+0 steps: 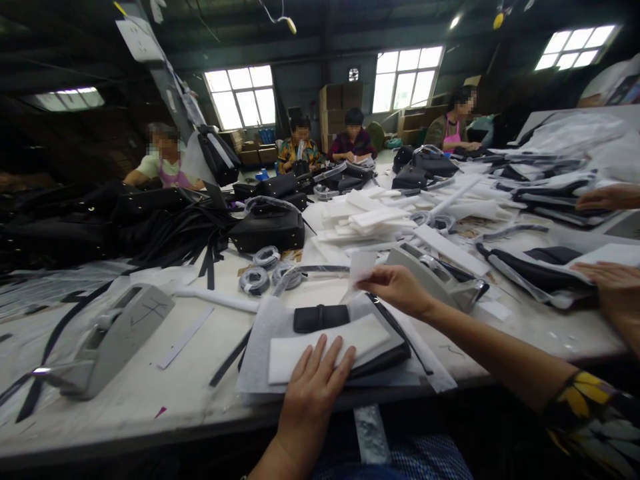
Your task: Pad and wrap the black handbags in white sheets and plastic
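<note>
My left hand (320, 373) lies flat with fingers spread on a white foam sheet (367, 337). That sheet rests over a black leather-like bag (385, 360), largely hidden beneath it. Just beyond my fingertips is a small black piece with a band around it (320, 318). Thin white wrapping paper (265, 333) spreads out under everything. My right hand (395, 287) is raised at the far side of the bag, thumb and fingers pinching a small translucent white sheet (362, 267). A dark strap (400, 327) runs along the bag's right side.
Grey tape dispensers stand left (120, 340) and right (425, 273). Beyond lie coiled wrapped straps (255, 280), a black bag (270, 230) and a pile of white foam pieces (370, 217). Another person's hands (610, 287) work at the right edge. Several people sit across the table.
</note>
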The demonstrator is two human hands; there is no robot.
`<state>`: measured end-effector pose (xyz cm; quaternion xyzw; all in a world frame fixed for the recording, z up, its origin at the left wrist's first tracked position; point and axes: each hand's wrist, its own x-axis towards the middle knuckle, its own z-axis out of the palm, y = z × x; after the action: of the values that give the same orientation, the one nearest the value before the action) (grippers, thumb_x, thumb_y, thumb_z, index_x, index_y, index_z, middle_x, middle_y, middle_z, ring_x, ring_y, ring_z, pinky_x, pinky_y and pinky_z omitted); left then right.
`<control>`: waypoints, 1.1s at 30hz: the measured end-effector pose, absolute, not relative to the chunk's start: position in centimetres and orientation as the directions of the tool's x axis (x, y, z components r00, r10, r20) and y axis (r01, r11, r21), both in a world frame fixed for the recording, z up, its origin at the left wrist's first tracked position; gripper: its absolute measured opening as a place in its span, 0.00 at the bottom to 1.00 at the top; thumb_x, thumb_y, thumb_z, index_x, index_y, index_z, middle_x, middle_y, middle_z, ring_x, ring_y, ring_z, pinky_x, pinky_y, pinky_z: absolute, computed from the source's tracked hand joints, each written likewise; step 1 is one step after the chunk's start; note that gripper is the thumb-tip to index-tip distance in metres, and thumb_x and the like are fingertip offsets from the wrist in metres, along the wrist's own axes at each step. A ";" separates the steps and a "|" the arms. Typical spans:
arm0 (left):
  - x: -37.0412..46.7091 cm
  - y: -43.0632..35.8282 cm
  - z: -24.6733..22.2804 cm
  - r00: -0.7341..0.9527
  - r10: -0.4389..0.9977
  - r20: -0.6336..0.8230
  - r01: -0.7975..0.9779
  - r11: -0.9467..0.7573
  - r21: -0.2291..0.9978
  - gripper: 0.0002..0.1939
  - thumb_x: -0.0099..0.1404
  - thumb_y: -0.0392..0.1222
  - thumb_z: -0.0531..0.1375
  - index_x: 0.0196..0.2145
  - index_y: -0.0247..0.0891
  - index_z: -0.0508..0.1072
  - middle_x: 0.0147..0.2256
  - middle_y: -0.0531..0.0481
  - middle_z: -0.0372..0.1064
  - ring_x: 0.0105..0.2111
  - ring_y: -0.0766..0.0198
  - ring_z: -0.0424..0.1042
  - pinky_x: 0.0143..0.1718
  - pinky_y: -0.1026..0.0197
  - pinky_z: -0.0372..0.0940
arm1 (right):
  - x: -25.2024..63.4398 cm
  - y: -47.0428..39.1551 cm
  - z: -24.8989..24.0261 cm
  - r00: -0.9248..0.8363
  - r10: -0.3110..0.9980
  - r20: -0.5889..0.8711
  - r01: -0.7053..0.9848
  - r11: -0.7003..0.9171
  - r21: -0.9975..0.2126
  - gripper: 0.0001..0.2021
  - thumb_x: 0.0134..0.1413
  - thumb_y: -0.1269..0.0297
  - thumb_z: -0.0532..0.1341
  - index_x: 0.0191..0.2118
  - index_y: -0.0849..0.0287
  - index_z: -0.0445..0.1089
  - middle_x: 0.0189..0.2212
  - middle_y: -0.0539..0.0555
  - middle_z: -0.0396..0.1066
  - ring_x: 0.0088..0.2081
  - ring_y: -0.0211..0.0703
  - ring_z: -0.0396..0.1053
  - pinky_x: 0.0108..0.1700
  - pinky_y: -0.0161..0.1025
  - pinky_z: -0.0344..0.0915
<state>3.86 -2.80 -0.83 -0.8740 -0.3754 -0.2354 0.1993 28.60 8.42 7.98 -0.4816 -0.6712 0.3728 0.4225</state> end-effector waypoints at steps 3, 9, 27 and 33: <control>3.8 -2.7 -0.6 0.612 0.573 0.545 0.747 -0.645 -0.160 0.24 0.75 0.35 0.46 0.66 0.46 0.57 0.65 0.53 0.58 0.63 0.52 0.61 0.58 0.49 0.67 | 29.1 4.4 7.8 -0.336 0.863 0.376 0.490 0.501 -0.713 0.08 0.56 0.64 0.64 0.39 0.56 0.80 0.35 0.51 0.81 0.37 0.44 0.79 0.45 0.35 0.74; 4.0 -2.8 0.1 0.615 0.604 0.507 0.750 -0.646 -0.140 0.24 0.75 0.35 0.46 0.66 0.44 0.59 0.64 0.51 0.59 0.63 0.51 0.61 0.57 0.46 0.67 | 28.9 -1.7 4.9 -0.661 0.591 0.462 0.545 0.802 -0.246 0.25 0.59 0.78 0.52 0.60 0.56 0.67 0.55 0.56 0.72 0.57 0.44 0.70 0.62 0.46 0.64; 3.7 -3.0 1.7 0.822 0.451 0.347 0.522 -0.841 -0.143 0.26 0.75 0.35 0.49 0.67 0.47 0.53 0.66 0.51 0.53 0.66 0.57 0.55 0.66 0.37 0.50 | 29.3 -4.4 -0.1 -0.543 0.577 0.610 0.540 0.796 -0.273 0.27 0.56 0.76 0.55 0.63 0.59 0.63 0.58 0.60 0.69 0.62 0.49 0.63 0.63 0.55 0.61; 4.0 -3.2 1.1 0.764 0.442 0.469 0.556 -0.820 -0.133 0.22 0.75 0.36 0.49 0.63 0.50 0.61 0.62 0.56 0.62 0.63 0.60 0.60 0.69 0.39 0.37 | 30.4 -2.5 4.9 -0.484 0.754 0.445 0.451 0.650 -0.611 0.12 0.63 0.71 0.56 0.46 0.55 0.76 0.43 0.53 0.79 0.48 0.42 0.76 0.58 0.41 0.69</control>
<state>4.05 -3.17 1.06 -0.9297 -0.2686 -0.2138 0.1335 30.45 -2.52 4.94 -0.3607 -0.8349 0.2116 0.3578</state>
